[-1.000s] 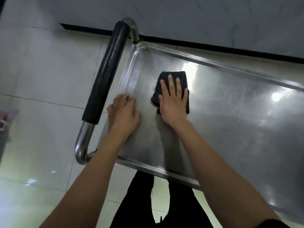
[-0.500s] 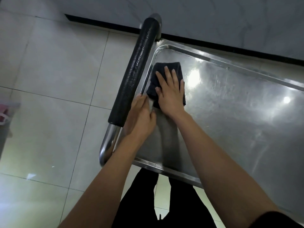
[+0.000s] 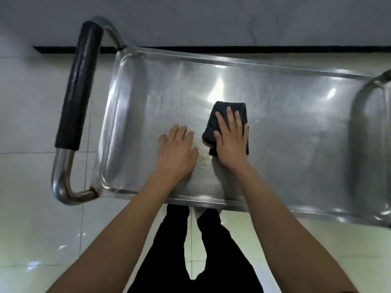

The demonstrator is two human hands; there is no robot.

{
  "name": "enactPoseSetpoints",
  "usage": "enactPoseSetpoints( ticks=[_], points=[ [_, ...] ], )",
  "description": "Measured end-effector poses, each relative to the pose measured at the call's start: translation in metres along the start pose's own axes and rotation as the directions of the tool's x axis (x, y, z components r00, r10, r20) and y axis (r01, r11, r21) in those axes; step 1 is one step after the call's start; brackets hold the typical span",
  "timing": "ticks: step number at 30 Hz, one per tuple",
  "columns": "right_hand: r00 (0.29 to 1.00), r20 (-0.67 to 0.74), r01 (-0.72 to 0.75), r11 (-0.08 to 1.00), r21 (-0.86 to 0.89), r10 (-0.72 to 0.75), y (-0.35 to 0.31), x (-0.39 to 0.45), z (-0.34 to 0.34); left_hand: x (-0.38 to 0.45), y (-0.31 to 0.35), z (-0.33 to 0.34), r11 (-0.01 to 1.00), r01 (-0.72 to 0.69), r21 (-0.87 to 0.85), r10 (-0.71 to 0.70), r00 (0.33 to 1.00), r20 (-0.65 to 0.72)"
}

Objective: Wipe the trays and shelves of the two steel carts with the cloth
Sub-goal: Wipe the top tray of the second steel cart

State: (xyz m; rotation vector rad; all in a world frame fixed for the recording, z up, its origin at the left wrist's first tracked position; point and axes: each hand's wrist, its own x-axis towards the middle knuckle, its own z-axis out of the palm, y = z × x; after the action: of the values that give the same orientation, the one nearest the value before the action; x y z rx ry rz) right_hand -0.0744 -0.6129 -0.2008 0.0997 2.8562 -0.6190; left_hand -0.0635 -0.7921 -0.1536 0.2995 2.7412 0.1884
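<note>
The steel cart's top tray (image 3: 285, 115) fills the view, shiny and bare. A folded dark cloth (image 3: 221, 112) lies on the tray near its middle. My right hand (image 3: 231, 138) presses flat on the cloth with straight fingers, covering its lower half. My left hand (image 3: 177, 151) rests flat on the bare steel just left of the cloth, fingers straight. The lower shelves are hidden under the tray.
The cart's handle with a black foam grip (image 3: 78, 89) stands off the tray's left end. A second steel bar (image 3: 364, 92) curves over the right end. A pale wall with a dark skirting strip (image 3: 254, 49) runs behind. Tiled floor (image 3: 31, 218) surrounds the cart.
Both hands and the cloth have slid right, from the tray's left end beside the handle to about its middle. The view has swung so the whole tray shows.
</note>
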Motion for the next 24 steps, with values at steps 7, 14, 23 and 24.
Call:
enactPoseSetpoints(
  ticks=[7, 14, 23, 24],
  points=[
    [0.996, -0.027, -0.09, 0.996, -0.018, 0.09, 0.084, -0.041, -0.031, -0.01, 0.067, 0.014, 0.998, -0.059, 0.014, 0.058, 0.998, 0.029],
    [0.988, -0.059, -0.143, 0.988, -0.05, 0.14, 0.074, -0.043, -0.023, -0.028, 0.042, 0.015, 0.998, 0.049, -0.046, -0.051, 0.998, -0.048],
    [1.0, -0.009, -0.001, 0.993, -0.117, 0.0, -0.026, -0.029, 0.023, -0.049, -0.066, 0.006, 0.965, 0.229, -0.131, -0.246, 0.96, -0.136],
    [1.0, 0.002, 0.027, 0.993, -0.119, -0.027, -0.042, -0.025, 0.029, -0.052, -0.077, 0.005, 0.957, 0.258, -0.133, -0.276, 0.951, -0.14]
  ],
)
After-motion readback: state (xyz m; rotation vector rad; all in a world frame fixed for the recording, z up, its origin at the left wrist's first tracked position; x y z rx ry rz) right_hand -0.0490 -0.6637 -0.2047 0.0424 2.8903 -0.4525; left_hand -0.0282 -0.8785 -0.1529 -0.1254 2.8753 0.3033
